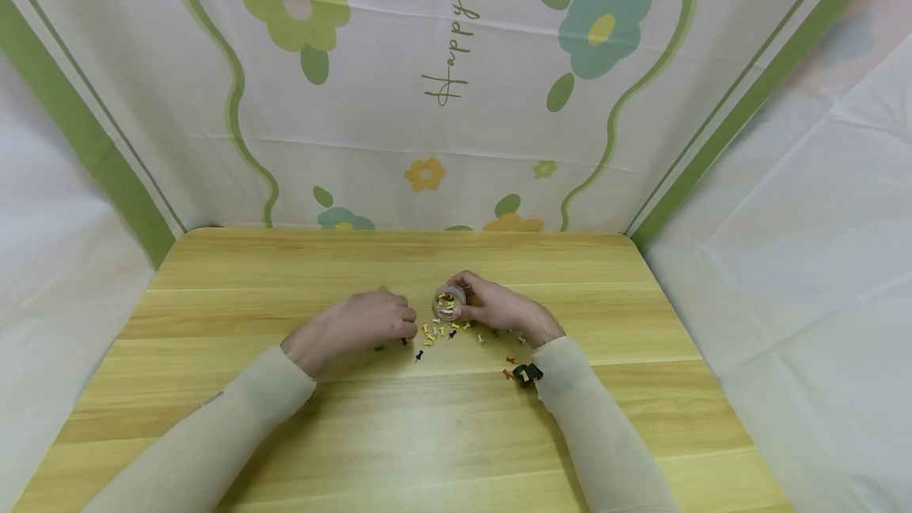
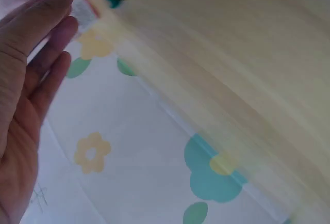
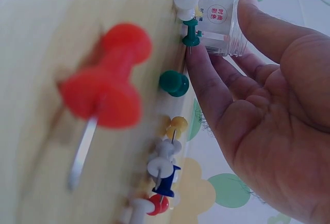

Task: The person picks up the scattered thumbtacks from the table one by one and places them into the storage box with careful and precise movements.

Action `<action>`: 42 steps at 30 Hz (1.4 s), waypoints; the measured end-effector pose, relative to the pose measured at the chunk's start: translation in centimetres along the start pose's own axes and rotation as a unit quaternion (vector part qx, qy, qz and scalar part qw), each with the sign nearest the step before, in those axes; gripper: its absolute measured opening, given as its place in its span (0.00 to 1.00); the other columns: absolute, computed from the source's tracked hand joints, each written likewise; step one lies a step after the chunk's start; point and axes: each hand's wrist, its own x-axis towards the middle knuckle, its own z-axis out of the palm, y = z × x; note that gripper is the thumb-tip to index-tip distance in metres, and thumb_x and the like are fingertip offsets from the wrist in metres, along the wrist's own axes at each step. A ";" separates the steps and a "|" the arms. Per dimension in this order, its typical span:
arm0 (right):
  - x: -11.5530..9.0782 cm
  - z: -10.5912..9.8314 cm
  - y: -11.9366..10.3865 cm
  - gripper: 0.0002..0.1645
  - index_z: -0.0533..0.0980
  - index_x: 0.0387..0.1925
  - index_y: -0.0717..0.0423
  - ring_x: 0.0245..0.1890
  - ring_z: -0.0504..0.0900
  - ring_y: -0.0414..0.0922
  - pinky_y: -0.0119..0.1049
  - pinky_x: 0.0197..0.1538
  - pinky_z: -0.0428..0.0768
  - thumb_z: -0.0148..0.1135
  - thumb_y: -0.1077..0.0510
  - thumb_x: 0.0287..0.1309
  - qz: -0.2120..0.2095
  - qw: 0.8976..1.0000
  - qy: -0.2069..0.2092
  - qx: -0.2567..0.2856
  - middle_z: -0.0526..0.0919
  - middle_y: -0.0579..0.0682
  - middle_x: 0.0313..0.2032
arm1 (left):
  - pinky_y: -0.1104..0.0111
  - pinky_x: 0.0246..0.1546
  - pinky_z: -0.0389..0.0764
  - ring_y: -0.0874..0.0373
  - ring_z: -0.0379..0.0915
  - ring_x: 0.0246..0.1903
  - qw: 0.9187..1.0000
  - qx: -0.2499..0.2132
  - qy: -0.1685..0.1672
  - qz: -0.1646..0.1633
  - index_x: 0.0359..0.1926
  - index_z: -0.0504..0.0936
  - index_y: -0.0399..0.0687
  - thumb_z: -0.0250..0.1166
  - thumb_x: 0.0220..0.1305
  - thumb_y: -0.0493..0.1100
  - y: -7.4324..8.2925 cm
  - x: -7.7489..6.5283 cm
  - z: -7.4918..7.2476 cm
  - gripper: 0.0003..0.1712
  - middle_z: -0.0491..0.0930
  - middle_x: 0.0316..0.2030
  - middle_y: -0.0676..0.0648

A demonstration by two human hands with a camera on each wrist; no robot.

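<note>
My right hand (image 1: 502, 305) holds a small clear jar (image 1: 436, 312) of push pins, thumb at the rim and fingers round the side. In the right wrist view the jar (image 3: 219, 17) shows a white printed label. Left of it, my left hand (image 1: 374, 317) is low over the table near a black push pin (image 1: 419, 355), fingers bent. In the left wrist view this hand (image 2: 26, 69) shows no pin, but the contact between thumb and index finger is hidden. Several yellow, white, black and green push pins lie loose before the jar.
Close to the right wrist camera lies a red push pin (image 3: 108, 79), point towards the viewer. Beyond it lies a green push pin (image 3: 174, 83). By the right cuff is a black device (image 1: 527, 374). A flowered cloth (image 1: 385, 101) hangs behind the wooden table (image 1: 399, 434).
</note>
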 end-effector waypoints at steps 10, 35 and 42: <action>0.0 0.0 -0.1 0.28 0.70 0.81 0.52 0.82 0.80 0.58 0.60 0.86 0.77 0.65 0.56 0.90 -0.001 1.000 0.000 0.007 0.83 0.59 0.77 | 0.75 0.51 0.87 0.66 0.82 0.42 0.979 0.189 0.011 0.071 0.42 0.90 0.58 0.85 0.69 0.37 0.3 -0.6 1.3 0.12 0.88 0.40 0.61; -0.1 -0.1 -0.2 0.28 0.70 0.81 0.54 0.83 0.79 0.59 0.60 0.86 0.77 0.65 0.56 0.90 -0.007 1.000 -0.002 0.015 0.82 0.59 0.78 | 0.69 0.59 0.91 0.62 0.87 0.49 0.983 0.162 0.065 0.064 0.49 0.90 0.54 0.84 0.69 0.34 -0.8 1.1 1.2 0.14 0.91 0.46 0.57; 0.0 -0.1 0.0 0.28 0.70 0.81 0.53 0.82 0.79 0.58 0.61 0.85 0.78 0.65 0.53 0.91 -0.005 1.000 -0.004 0.011 0.82 0.59 0.77 | 0.67 0.55 0.93 0.60 0.87 0.46 0.988 0.113 0.101 0.036 0.50 0.93 0.54 0.82 0.74 0.37 -1.5 3.1 1.3 0.10 0.93 0.44 0.56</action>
